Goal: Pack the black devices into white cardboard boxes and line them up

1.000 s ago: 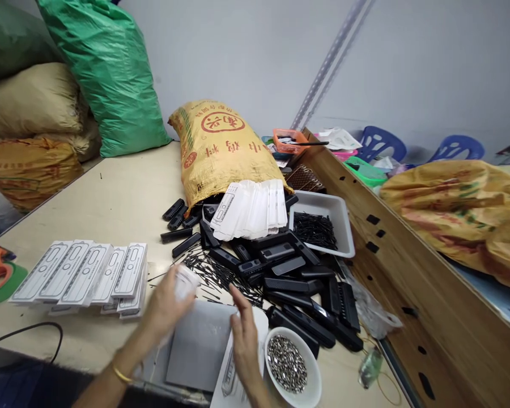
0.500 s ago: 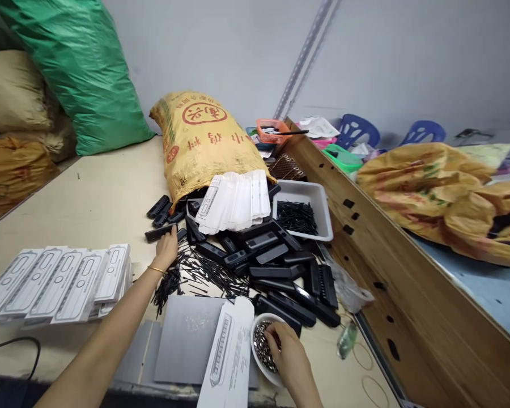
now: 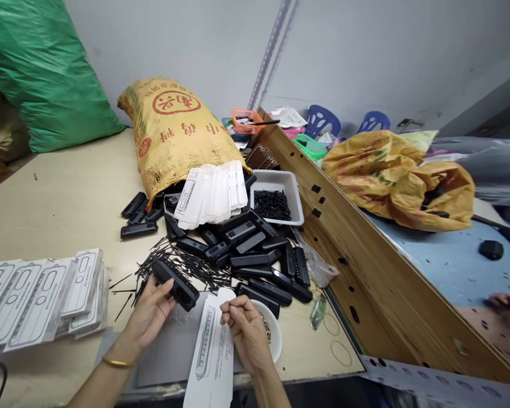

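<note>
Left of the white bowl (image 3: 274, 335), a textured black case (image 3: 175, 283) lies clasped in the left hand's (image 3: 151, 313) grip. Beside the bowl, the right hand (image 3: 247, 327) pinches; whether on anything, I cannot tell.

Soft, even light covers the table (image 3: 68, 198); faint sheen shows on the green sack (image 3: 42, 79) and held case (image 3: 174, 280). The wall (image 3: 386, 56) dims toward far right. Wide-angle stretch slants the left boxes (image 3: 45, 300); their small print blurs.
</note>
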{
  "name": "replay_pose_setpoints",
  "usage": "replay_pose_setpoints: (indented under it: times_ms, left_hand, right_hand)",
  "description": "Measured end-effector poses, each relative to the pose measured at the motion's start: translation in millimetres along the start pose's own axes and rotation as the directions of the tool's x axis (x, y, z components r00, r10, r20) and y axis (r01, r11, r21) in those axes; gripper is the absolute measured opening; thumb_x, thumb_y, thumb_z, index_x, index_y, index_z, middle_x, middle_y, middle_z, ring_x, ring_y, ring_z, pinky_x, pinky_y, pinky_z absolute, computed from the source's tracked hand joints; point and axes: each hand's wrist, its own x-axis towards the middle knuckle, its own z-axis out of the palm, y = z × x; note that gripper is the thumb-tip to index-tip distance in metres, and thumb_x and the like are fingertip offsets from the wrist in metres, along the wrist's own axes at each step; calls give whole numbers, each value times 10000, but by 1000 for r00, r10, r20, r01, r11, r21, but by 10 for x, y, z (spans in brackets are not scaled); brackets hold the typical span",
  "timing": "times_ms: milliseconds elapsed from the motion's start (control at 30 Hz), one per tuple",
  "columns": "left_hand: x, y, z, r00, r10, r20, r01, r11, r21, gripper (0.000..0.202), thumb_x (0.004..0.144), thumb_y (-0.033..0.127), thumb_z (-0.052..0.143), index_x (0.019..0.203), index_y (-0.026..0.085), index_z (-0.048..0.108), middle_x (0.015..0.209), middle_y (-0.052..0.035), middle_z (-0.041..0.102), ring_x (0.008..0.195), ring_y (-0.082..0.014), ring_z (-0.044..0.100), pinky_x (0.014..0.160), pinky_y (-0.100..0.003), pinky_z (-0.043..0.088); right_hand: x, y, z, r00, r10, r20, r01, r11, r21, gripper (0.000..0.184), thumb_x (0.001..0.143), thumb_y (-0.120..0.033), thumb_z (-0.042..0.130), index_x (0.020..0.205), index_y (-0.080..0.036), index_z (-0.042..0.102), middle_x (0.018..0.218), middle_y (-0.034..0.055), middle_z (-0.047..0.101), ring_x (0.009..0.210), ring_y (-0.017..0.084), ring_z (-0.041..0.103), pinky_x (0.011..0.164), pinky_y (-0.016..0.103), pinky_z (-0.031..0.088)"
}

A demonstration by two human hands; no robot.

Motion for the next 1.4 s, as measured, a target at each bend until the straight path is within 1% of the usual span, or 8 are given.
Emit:
replay_pose_setpoints:
  times_ms: [200, 333, 567, 800, 1000, 1167, 1333, 1400]
  left_hand:
    - [37, -59, -54, 991, -60, -122, 30, 971, -239, 294, 829, 169, 566, 1122, 154, 548, 1102, -120, 637, 1007, -205, 614, 883, -369, 515]
    - [28, -41, -70, 990, -63, -129, 25, 960, -279, 218, 841, 169, 550, 1050, 118, 579, 1060, -129, 650, 1011, -207, 612, 889, -362, 513]
    - [18, -51, -53, 988, -64, -138, 25, 963, -267, 170, 842, 157, 545, 996, 104, 592, 1029, -132, 657, 984, -202, 622, 872, -352, 521]
    - [-13, -85, -34, 993, -28, -114, 0, 971, -237, 218, 813, 175, 590, 1028, 142, 583, 1038, -112, 653, 1012, -217, 611, 887, -359, 511]
    - [-5, -91, -39, 993, 74, -89, -88, 982, -166, 421, 787, 180, 625, 1185, 236, 501, 1027, -70, 656, 959, -194, 632, 865, -357, 518]
    - [-162, 22, 64, 995, 69, -71, -79, 984, -159, 372, 782, 199, 627, 1139, 232, 527, 1034, -62, 653, 969, -197, 625, 888, -373, 502]
    - [-293, 31, -60, 947, 257, 192, -290, 942, 171, 393, 568, 185, 794, 913, 244, 615, 975, -55, 676, 1058, -282, 576, 970, -448, 422]
    - [-170, -77, -164, 955, 245, 169, -291, 885, 364, 384, 536, 191, 808, 869, 215, 618, 900, -66, 690, 978, -274, 612, 952, -429, 429]
  right_hand:
    - [54, 124, 447, 999, -49, 20, 49, 999, 20, 185, 776, -330, 639, 815, -196, 519, 852, 65, 690, 659, 163, 631, 670, 344, 508]
    - [100, 209, 569, 981, -192, -16, 185, 962, -201, 152, 793, -326, 620, 825, -182, 584, 786, 43, 668, 669, 148, 608, 679, 299, 493]
    - [83, 266, 597, 932, -362, 13, 313, 787, -531, 148, 826, -318, 569, 847, -183, 626, 709, 20, 634, 659, 158, 595, 623, 265, 475]
    - [79, 232, 594, 781, -605, 156, 520, 489, -700, 96, 845, -218, 526, 769, -214, 584, 762, 26, 613, 736, 173, 579, 667, 295, 468]
    - [92, 307, 586, 771, -604, 202, 541, 452, -709, 104, 856, -197, 506, 766, -218, 555, 725, 16, 596, 692, 164, 571, 625, 288, 464]
    - [19, 468, 616, 729, -666, 160, 590, 492, -640, 108, 869, -164, 477, 892, -219, 567, 781, 35, 610, 752, 174, 593, 658, 303, 487]
    - [-10, 199, 316, 817, -575, 32, 427, 568, -703, 172, 876, -280, 476, 1011, -210, 558, 913, 65, 642, 835, 194, 614, 714, 320, 503]
    - [12, 24, 93, 808, -588, -14, 354, 505, -787, 171, 873, -314, 474, 966, -205, 567, 891, 65, 643, 818, 201, 612, 708, 321, 491]
